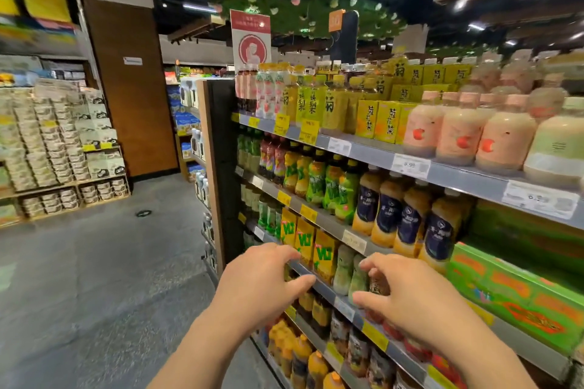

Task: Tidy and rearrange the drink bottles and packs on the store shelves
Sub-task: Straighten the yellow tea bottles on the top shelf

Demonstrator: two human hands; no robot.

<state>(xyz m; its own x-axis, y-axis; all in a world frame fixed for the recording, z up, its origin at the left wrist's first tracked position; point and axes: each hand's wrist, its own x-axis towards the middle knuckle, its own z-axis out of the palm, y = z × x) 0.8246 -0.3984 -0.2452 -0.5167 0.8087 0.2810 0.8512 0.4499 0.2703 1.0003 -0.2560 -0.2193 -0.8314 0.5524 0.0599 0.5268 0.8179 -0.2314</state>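
Note:
A drinks shelf unit (373,155) runs along my right, stocked on several levels. Yellow drink packs (322,253) stand in a row on the third shelf down, with pale green bottles (344,265) right of them. My left hand (262,281) hovers in front of the yellow packs, fingers loosely curled, holding nothing. My right hand (407,297) reaches toward the pale green bottles, fingertips near a small brown bottle (377,286); whether it touches one I cannot tell. Orange-and-navy juice bottles (407,218) stand one shelf higher.
Pink and green bottles (458,133) and yellow cartons (379,118) fill the top shelf. A green multipack box (518,294) sits at right. Orange bottles (303,354) stand low down. The aisle floor (104,262) lies to my left, with a stacked display (60,142) beyond.

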